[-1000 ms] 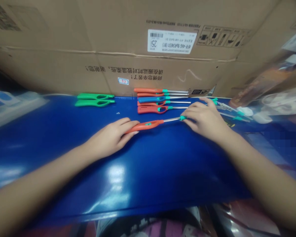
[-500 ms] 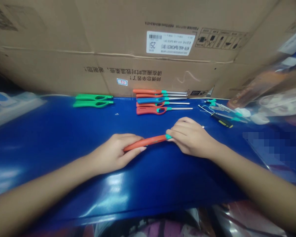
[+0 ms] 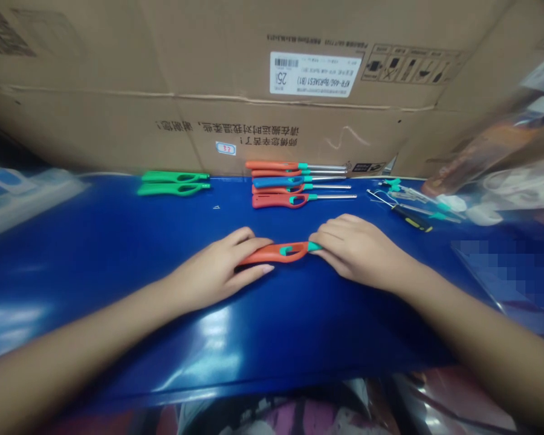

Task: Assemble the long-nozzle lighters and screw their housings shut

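An orange long-nosed lighter with a teal trigger [image 3: 281, 251] lies across the blue table [image 3: 118, 254], held at both ends. My left hand [image 3: 217, 269] grips its handle end, fingers closed round it. My right hand [image 3: 358, 249] is closed over the teal collar and the metal tube, which it hides. Behind the hands lies a neat row of several orange lighters and one blue [image 3: 294, 183], metal tubes pointing right.
Two green lighter handles [image 3: 174, 183] lie at the back left. A black-and-yellow screwdriver [image 3: 410, 219] and loose tubes with teal tips [image 3: 417, 196] lie at the back right. A big cardboard box [image 3: 236, 78] walls the far edge. Plastic bags sit at the right.
Both hands drew the orange lighter back from the row toward me. My right hand slid along the metal tube until it covered it, and the lighter turned so its teal trigger shows.
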A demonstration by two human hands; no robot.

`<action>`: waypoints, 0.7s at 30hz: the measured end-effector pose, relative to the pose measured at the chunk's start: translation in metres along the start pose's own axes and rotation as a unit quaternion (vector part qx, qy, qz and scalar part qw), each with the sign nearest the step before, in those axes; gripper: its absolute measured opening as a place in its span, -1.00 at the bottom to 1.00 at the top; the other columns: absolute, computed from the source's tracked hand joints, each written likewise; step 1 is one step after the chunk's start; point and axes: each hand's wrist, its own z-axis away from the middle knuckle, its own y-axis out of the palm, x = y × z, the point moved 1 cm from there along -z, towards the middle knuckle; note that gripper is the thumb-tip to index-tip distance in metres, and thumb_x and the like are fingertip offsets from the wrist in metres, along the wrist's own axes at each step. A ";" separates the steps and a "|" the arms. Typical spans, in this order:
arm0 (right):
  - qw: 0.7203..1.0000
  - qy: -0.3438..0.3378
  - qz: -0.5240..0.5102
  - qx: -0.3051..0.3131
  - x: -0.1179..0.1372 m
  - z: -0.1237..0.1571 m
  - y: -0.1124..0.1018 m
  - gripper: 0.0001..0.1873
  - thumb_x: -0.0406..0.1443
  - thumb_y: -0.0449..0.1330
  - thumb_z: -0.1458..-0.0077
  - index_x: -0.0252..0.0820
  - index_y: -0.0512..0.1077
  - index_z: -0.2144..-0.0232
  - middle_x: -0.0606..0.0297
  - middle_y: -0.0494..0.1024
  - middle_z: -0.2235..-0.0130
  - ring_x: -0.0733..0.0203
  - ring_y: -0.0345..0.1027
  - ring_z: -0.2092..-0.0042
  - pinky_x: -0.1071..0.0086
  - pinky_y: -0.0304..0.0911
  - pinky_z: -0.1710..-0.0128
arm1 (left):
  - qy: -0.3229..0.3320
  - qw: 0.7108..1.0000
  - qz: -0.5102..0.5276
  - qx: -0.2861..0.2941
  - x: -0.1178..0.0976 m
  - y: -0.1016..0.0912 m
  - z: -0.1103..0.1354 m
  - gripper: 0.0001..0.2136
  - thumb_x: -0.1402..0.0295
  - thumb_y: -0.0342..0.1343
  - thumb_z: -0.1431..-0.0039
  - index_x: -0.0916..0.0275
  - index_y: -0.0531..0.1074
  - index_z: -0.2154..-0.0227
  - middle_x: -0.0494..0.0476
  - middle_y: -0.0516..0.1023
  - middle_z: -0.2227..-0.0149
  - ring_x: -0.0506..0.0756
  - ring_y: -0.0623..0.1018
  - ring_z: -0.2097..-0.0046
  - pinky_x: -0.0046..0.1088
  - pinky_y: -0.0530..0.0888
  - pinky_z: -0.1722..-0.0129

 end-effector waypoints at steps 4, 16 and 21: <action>0.995 0.046 -0.031 0.088 -0.004 0.001 0.004 -0.76 -0.22 0.10 -0.37 -0.22 0.50 0.24 0.19 0.57 0.26 0.11 0.41 0.24 0.26 0.18 0.21 | -0.014 1.000 -0.027 -0.006 0.006 0.001 0.000 -0.60 0.11 -0.03 -0.44 0.16 0.38 -0.20 0.20 0.46 -0.04 0.17 0.52 -0.02 -0.26 0.47 -0.08; 0.973 0.216 -0.017 0.081 -0.067 0.014 0.000 -0.70 -0.22 0.02 -0.32 -0.20 0.51 0.29 0.10 0.59 0.16 0.01 0.47 0.08 0.19 0.28 0.05 | -0.004 0.998 -0.038 -0.041 0.011 0.001 0.001 -0.66 0.14 0.01 -0.41 0.21 0.48 -0.08 0.19 0.48 0.03 0.13 0.56 0.11 -0.27 0.54 0.06; 0.836 0.524 0.076 0.146 -0.128 0.063 -0.007 -0.67 -0.23 0.19 -0.09 -0.28 0.47 0.11 -0.18 0.52 0.03 -0.25 0.44 0.02 0.03 0.30 0.11 | 0.001 0.998 -0.034 -0.058 0.008 -0.001 0.003 -0.70 0.23 0.09 -0.35 0.24 0.50 -0.03 0.18 0.50 0.09 0.10 0.56 0.20 -0.35 0.55 0.13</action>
